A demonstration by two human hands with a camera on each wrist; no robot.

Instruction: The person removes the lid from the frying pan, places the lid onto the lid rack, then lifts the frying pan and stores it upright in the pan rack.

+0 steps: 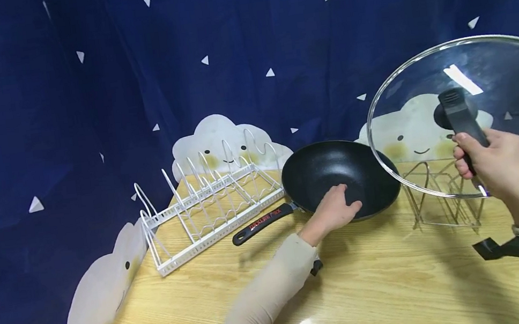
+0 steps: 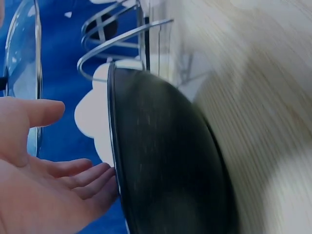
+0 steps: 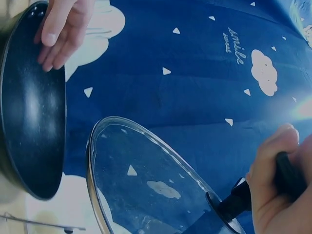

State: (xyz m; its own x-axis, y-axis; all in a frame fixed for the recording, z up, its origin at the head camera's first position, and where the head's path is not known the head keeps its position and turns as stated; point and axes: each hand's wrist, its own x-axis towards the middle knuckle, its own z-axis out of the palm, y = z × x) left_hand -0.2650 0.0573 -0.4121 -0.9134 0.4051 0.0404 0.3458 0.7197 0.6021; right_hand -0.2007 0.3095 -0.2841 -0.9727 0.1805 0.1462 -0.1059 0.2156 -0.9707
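In the head view a glass lid [image 1: 406, 90] with a steel rim is held up at the right. My right hand [image 1: 502, 162] grips its black handle [image 1: 459, 110], fingers curled around it. A black wok [image 1: 367, 170] sits on the table, its handle [image 1: 262, 224] pointing left. Over the wok's near side is my left hand [image 1: 335, 209], its fingers extended and holding nothing. In the left wrist view those fingers [image 2: 92, 180] come up to the wok's rim; whether they touch it I cannot tell.
A white wire rack [image 1: 212, 211] with upright loops stands left of the wok. Beneath the lid, to the wok's right, is a smaller metal wire rack [image 1: 444, 199]. Behind the wooden table [image 1: 377, 288] hangs a dark blue curtain [image 1: 224, 36] with white clouds and triangles.
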